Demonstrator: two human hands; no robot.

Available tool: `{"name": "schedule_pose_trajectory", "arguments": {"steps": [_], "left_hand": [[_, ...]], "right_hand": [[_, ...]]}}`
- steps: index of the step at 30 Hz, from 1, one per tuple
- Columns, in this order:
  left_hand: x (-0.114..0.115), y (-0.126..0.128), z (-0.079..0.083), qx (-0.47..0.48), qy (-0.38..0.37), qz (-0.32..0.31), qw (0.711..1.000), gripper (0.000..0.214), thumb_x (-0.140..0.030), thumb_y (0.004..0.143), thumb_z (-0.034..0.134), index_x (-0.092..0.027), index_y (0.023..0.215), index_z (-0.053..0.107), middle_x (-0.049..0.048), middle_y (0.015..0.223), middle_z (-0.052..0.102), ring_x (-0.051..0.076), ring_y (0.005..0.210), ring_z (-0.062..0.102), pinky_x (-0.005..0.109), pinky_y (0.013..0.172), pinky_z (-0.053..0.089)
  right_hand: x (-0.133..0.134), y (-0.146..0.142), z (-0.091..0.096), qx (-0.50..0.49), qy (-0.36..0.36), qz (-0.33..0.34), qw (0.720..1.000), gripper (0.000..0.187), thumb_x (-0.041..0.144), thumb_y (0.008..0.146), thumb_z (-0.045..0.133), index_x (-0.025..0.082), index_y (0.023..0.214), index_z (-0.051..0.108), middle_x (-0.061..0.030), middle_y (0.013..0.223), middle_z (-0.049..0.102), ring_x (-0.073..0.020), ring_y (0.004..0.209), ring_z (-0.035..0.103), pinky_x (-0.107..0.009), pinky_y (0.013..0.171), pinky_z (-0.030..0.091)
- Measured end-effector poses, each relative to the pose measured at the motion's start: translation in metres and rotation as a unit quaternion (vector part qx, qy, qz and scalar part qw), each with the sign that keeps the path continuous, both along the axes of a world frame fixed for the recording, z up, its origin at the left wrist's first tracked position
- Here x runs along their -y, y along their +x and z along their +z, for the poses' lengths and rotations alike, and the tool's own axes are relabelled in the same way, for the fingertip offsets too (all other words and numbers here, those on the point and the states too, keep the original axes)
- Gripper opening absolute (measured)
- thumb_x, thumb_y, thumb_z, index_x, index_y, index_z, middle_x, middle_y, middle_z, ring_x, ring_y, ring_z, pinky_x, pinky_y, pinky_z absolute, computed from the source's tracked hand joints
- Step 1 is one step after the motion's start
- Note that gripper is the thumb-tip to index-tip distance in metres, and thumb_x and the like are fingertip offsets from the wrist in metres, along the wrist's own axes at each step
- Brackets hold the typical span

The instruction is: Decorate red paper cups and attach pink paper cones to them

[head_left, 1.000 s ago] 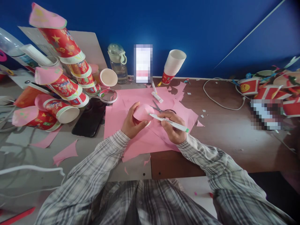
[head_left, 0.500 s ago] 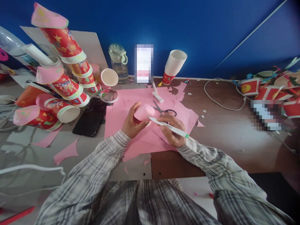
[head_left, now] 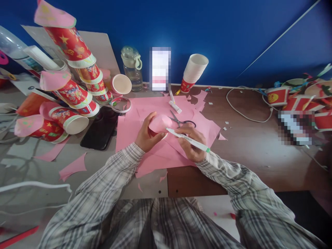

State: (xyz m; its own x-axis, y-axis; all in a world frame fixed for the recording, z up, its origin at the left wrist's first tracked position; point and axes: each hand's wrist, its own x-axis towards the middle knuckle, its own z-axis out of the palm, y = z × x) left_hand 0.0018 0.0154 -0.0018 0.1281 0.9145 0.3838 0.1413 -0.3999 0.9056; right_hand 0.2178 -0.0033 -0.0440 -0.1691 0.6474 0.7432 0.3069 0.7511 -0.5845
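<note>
Left hand (head_left: 147, 137) clasps a pink-topped cup (head_left: 160, 123); right hand (head_left: 194, 149) grips a marker (head_left: 186, 139).

Even, moderate light fills the frame, while a bright white upright screen (head_left: 160, 67), coarsely pixelated at upper centre, throws a pale halo onto the deep-blue wall (head_left: 233, 41), which darkens toward the upper right corner. A whitish sheen glazes the brown wood-grain tabletop (head_left: 249, 145) at right, and soft shadows lie across the grey tabletop (head_left: 49, 173) at left. The pink paper cone (head_left: 160, 122) near the centre is fairly clear, but wide-angle stretching makes the tall stack of red printed paper cups (head_left: 68, 45) at upper left lean outward, and detail smears toward the side edges.
</note>
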Motion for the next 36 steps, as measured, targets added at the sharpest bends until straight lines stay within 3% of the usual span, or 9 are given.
{"name": "schedule_pose_trajectory", "arguments": {"steps": [5, 12, 23, 30, 36], "left_hand": [[-0.0004, -0.0004, -0.0021, 0.002, -0.005, -0.005, 1.000, 0.069, -0.041, 0.067, 0.064, -0.017, 0.124, 0.031, 0.0139, 0.129, 0.037, 0.027, 0.122, 0.035, 0.045, 0.104, 0.029], [-0.0004, -0.0013, -0.0032, 0.000, -0.004, -0.006, 1.000, 0.068, -0.039, 0.067, 0.064, -0.019, 0.124, 0.032, 0.0127, 0.129, 0.037, 0.027, 0.122, 0.035, 0.046, 0.104, 0.029], [-0.0001, -0.0007, -0.0025, -0.005, -0.006, -0.002, 1.000, 0.070, -0.042, 0.067, 0.064, -0.017, 0.124, 0.032, 0.0141, 0.130, 0.036, 0.026, 0.123, 0.035, 0.043, 0.104, 0.029], [-0.0004, -0.0014, -0.0042, -0.008, -0.003, -0.006, 1.000, 0.071, -0.043, 0.067, 0.063, -0.017, 0.125, 0.031, 0.0146, 0.130, 0.036, 0.027, 0.123, 0.034, 0.045, 0.103, 0.030], [0.0005, -0.0024, -0.0020, -0.032, 0.002, 0.004, 0.999, 0.070, -0.041, 0.068, 0.063, -0.018, 0.125, 0.030, 0.0135, 0.130, 0.037, 0.027, 0.124, 0.033, 0.048, 0.104, 0.028]], "right_hand": [[-0.0019, 0.0020, -0.0001, 0.027, -0.050, -0.037, 0.998, 0.025, 0.048, 0.101, 0.080, 0.029, 0.110, 0.092, -0.0024, 0.077, 0.077, -0.0269, 0.068, 0.072, -0.048, 0.072, 0.067], [-0.0025, -0.0004, 0.0018, 0.036, -0.068, -0.031, 0.997, 0.025, 0.053, 0.101, 0.080, 0.030, 0.104, 0.089, -0.0055, 0.082, 0.084, -0.0291, 0.072, 0.077, -0.052, 0.078, 0.071], [-0.0004, 0.0000, 0.0035, 0.005, -0.092, -0.040, 0.995, 0.025, 0.050, 0.102, 0.081, 0.028, 0.109, 0.089, -0.0033, 0.079, 0.082, -0.0262, 0.063, 0.074, -0.047, 0.066, 0.066], [-0.0019, -0.0024, 0.0038, 0.010, -0.040, -0.015, 0.999, 0.023, 0.045, 0.106, 0.082, 0.026, 0.116, 0.092, -0.0060, 0.087, 0.088, -0.0259, 0.072, 0.079, -0.046, 0.073, 0.069], [-0.0037, -0.0039, 0.0021, 0.022, -0.069, -0.022, 0.997, 0.028, 0.053, 0.111, 0.080, 0.028, 0.118, 0.090, -0.0064, 0.091, 0.092, -0.0274, 0.078, 0.085, -0.046, 0.075, 0.072]]}}
